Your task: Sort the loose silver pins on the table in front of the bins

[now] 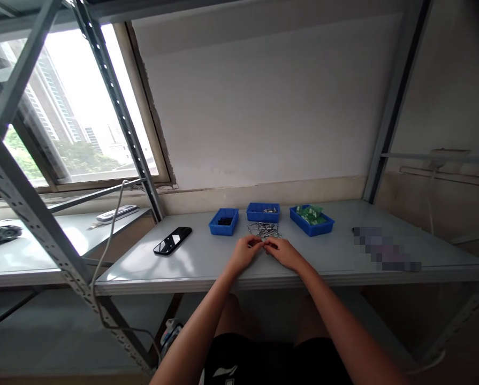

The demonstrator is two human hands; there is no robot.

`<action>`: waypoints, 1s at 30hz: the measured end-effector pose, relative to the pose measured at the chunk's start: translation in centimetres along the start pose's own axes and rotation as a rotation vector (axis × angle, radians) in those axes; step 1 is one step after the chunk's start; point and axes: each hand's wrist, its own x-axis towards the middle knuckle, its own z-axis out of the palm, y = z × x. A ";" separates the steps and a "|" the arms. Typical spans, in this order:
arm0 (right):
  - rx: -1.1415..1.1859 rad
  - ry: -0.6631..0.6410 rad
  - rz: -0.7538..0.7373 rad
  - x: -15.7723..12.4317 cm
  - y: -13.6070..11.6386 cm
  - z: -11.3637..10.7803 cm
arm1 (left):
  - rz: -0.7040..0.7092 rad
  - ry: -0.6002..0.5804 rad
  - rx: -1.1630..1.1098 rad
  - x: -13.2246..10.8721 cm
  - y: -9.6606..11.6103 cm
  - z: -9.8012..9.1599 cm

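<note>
My left hand (pixel 246 252) and my right hand (pixel 280 251) meet over the front of the table, fingertips pinched close together. Whatever they hold is too small to make out. Just beyond the fingers lies a loose pile of thin metal pieces (pixel 265 229), perhaps screws or pins. Behind that pile a blue tray (pixel 262 216) holds more small metal pieces. To the left, another blue tray (pixel 222 230) contains small dark parts. On the right, a third blue tray (pixel 312 230) is filled with green packets (pixel 311 214).
A black phone (pixel 172 240) lies on the grey table (pixel 207 262) to the left. A blurred-out item (pixel 386 249) is at the right. Metal shelf posts (pixel 116 107) frame the table, and a white cable (pixel 109 240) hangs by the left one. A power strip (pixel 116 214) sits on the neighbouring table.
</note>
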 end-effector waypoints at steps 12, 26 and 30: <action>0.003 0.116 0.066 0.1 0.3 0.0 | -0.035 0.010 0.014 0.1 -0.2 0.1; -0.082 0.095 0.042 0.2 0.8 0.3 | -0.088 0.102 0.056 0.2 -0.7 0.3; -0.169 0.163 0.091 0.6 1.1 0.4 | -0.137 0.188 0.114 0.2 -0.9 0.3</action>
